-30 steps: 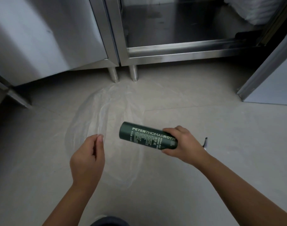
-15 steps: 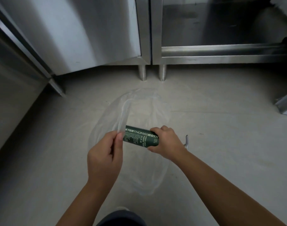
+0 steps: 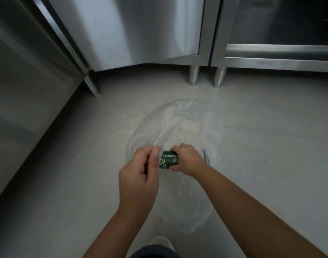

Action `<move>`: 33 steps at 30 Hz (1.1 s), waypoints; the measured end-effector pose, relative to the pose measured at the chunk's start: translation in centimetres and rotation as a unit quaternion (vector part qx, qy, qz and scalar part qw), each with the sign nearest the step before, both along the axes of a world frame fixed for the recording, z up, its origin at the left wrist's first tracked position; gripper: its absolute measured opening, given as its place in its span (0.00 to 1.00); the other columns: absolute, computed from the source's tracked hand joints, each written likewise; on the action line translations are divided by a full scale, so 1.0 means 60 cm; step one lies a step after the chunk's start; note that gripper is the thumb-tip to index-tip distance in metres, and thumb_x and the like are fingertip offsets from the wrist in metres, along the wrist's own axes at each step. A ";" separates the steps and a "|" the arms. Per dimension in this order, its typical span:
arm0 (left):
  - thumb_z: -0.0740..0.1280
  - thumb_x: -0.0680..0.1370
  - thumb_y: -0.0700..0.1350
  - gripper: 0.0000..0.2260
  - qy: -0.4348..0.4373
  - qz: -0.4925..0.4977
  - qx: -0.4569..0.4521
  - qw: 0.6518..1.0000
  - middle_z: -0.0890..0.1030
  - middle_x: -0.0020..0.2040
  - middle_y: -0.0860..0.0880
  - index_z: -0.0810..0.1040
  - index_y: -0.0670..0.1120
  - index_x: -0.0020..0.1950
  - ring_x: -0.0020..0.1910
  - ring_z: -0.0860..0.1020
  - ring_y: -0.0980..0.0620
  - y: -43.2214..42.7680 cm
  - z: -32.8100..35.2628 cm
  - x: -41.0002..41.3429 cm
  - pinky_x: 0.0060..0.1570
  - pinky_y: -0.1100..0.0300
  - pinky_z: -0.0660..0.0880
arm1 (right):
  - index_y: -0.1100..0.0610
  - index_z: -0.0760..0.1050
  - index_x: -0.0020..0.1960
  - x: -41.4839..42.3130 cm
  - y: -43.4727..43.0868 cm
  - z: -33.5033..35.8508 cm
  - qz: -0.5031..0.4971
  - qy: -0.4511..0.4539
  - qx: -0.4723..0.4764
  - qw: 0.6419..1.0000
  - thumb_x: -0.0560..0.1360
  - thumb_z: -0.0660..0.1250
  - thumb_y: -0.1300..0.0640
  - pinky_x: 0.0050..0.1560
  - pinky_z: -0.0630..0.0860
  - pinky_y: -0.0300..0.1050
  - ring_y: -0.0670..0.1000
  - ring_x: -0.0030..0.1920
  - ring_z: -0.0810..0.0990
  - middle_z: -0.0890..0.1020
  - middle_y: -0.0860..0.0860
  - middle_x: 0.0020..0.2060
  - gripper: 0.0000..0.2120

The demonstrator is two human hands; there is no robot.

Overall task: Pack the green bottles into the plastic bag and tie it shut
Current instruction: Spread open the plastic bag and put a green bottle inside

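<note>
Above the middle of the floor (image 3: pixel 262 146), a green bottle (image 3: pixel 168 161) lies sideways, its right end clasped in the right hand (image 3: pixel 187 159). Its left end sits behind the left hand (image 3: pixel 139 172), whose thumb and fingers pinch the clear plastic bag (image 3: pixel 178 127) rim. Steel cabinets (image 3: pixel 140 30) stand beyond.

Dark green bottle (image 3: pixel 168 161) with white lettering, clear plastic bag (image 3: pixel 211 127), grey floor (image 3: pixel 271 146).

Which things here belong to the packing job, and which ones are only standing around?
For the job:
green bottle, held by the right hand
plastic bag, its edge pinched by the left hand

Only around:
steel cabinets
cabinet legs
floor
</note>
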State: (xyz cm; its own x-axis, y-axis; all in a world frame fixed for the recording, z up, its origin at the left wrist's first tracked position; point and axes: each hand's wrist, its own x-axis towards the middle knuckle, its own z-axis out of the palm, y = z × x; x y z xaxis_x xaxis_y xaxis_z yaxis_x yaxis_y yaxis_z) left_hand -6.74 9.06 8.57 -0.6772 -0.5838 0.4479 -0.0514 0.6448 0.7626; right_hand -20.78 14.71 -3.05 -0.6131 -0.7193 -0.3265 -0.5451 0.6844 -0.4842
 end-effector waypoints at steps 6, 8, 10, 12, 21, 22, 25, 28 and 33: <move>0.58 0.76 0.50 0.06 -0.024 -0.002 0.026 0.999 0.73 0.28 0.59 0.71 0.62 0.43 0.27 0.72 0.61 -0.009 -0.016 0.003 0.26 0.76 0.64 | 0.59 0.70 0.62 -0.001 -0.010 -0.025 -0.002 -0.014 -0.012 1.000 0.70 0.67 0.64 0.55 0.71 0.51 0.58 0.57 0.70 0.74 0.59 0.56 0.20; 0.58 0.76 0.50 0.06 -0.024 0.000 0.033 0.999 0.73 0.29 0.60 0.73 0.58 0.43 0.27 0.72 0.63 -0.008 -0.022 0.003 0.26 0.76 0.64 | 0.59 0.69 0.63 0.001 -0.007 -0.027 -0.001 -0.007 -0.019 1.000 0.71 0.62 0.68 0.57 0.71 0.51 0.58 0.58 0.70 0.74 0.59 0.57 0.20; 0.58 0.76 0.50 0.07 -0.023 0.003 0.042 0.999 0.73 0.29 0.60 0.75 0.53 0.44 0.27 0.72 0.64 -0.007 -0.026 0.003 0.27 0.77 0.64 | 0.58 0.68 0.64 0.006 0.000 -0.024 0.004 -0.003 -0.025 1.000 0.72 0.61 0.67 0.57 0.71 0.51 0.58 0.58 0.70 0.74 0.59 0.57 0.21; 0.58 0.76 0.49 0.07 -0.024 0.006 0.042 0.999 0.73 0.29 0.61 0.75 0.52 0.44 0.28 0.72 0.65 -0.003 -0.030 0.003 0.28 0.77 0.64 | 0.58 0.68 0.64 0.011 0.013 -0.017 0.008 0.001 -0.031 1.000 0.72 0.61 0.65 0.56 0.71 0.51 0.57 0.58 0.69 0.74 0.58 0.57 0.21; 0.56 0.76 0.53 0.13 -0.047 0.025 0.031 0.998 0.75 0.27 0.49 0.77 0.48 0.43 0.29 0.73 0.52 0.023 -0.049 0.008 0.25 0.69 0.64 | 0.59 0.74 0.59 0.036 0.134 0.029 -0.026 0.124 -0.100 0.987 0.73 0.63 0.58 0.54 0.71 0.49 0.58 0.55 0.74 0.79 0.58 0.53 0.15; 0.56 0.76 0.53 0.13 -0.047 0.024 0.032 0.998 0.74 0.27 0.51 0.77 0.48 0.43 0.28 0.72 0.54 0.027 -0.047 0.008 0.25 0.70 0.64 | 0.60 0.75 0.58 0.038 0.149 0.036 -0.035 0.139 -0.110 0.984 0.72 0.64 0.58 0.54 0.72 0.50 0.59 0.55 0.75 0.80 0.58 0.52 0.14; 0.58 0.77 0.50 0.08 -0.045 0.013 0.036 0.998 0.74 0.27 0.52 0.75 0.52 0.43 0.27 0.71 0.58 0.036 -0.029 0.004 0.25 0.73 0.63 | 0.63 0.78 0.52 0.045 0.186 0.061 -0.063 0.175 -0.126 0.974 0.68 0.70 0.61 0.52 0.76 0.54 0.61 0.50 0.79 0.83 0.61 0.48 0.13; 0.60 0.77 0.45 0.06 -0.044 0.009 0.042 0.998 0.74 0.28 0.55 0.74 0.53 0.43 0.28 0.72 0.61 0.040 0.000 0.002 0.26 0.75 0.64 | 0.64 0.79 0.49 0.045 0.208 0.095 -0.098 0.202 -0.130 0.966 0.65 0.74 0.62 0.51 0.77 0.57 0.62 0.48 0.81 0.84 0.62 0.46 0.14; 0.61 0.78 0.42 0.08 -0.071 0.047 0.134 0.987 0.76 0.29 0.57 0.77 0.54 0.44 0.28 0.71 0.63 0.035 0.079 0.004 0.28 0.75 0.65 | 0.66 0.78 0.53 0.038 0.218 0.196 -0.168 0.193 -0.138 0.957 0.68 0.72 0.62 0.56 0.75 0.59 0.63 0.52 0.80 0.82 0.63 0.50 0.15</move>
State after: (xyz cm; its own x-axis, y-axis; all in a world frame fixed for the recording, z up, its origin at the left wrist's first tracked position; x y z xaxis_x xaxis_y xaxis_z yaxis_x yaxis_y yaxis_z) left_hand -6.47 11.18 13.32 -0.6589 -0.7318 0.1743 -0.2195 0.4087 0.8859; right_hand -18.52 27.80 8.69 -0.8614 -0.4872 0.1440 -0.4915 0.7274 -0.4789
